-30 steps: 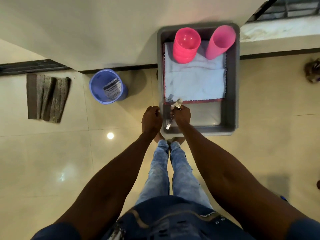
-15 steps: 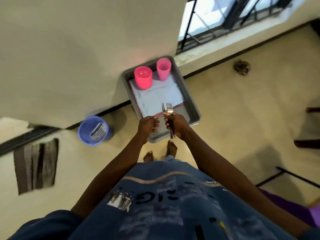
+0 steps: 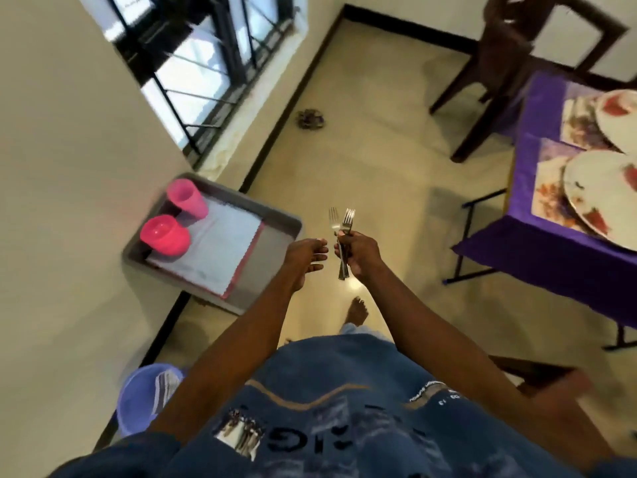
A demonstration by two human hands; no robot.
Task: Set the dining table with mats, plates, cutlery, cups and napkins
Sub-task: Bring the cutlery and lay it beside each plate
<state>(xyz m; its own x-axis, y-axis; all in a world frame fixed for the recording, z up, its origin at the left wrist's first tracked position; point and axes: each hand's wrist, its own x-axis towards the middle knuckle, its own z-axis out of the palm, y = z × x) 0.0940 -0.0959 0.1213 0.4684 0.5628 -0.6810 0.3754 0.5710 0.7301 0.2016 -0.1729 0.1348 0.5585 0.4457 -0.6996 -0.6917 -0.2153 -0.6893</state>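
Two forks [image 3: 342, 222], two pink cups [image 3: 188, 198], two plates [image 3: 601, 188], one grey tray [image 3: 275, 232], one purple bucket [image 3: 144, 401]

Walls: plain cream wall [image 3: 62, 167] fills the left, with a dark skirting strip [image 3: 286, 94] along its foot.
Window: black-barred window [image 3: 203, 63] upper left, bright daylight coming through the panes.
Floor: glossy beige tiled floor [image 3: 372, 160]; a small dark clump [image 3: 310, 119] lies near the skirting, too blurred to make out.
Furniture: dark wooden chair [image 3: 510, 56] stands upper right, a second chair's edge [image 3: 537, 377] pokes in lower right.
Bin: lilac bucket [image 3: 144, 395] sits by the wall, bottom left.
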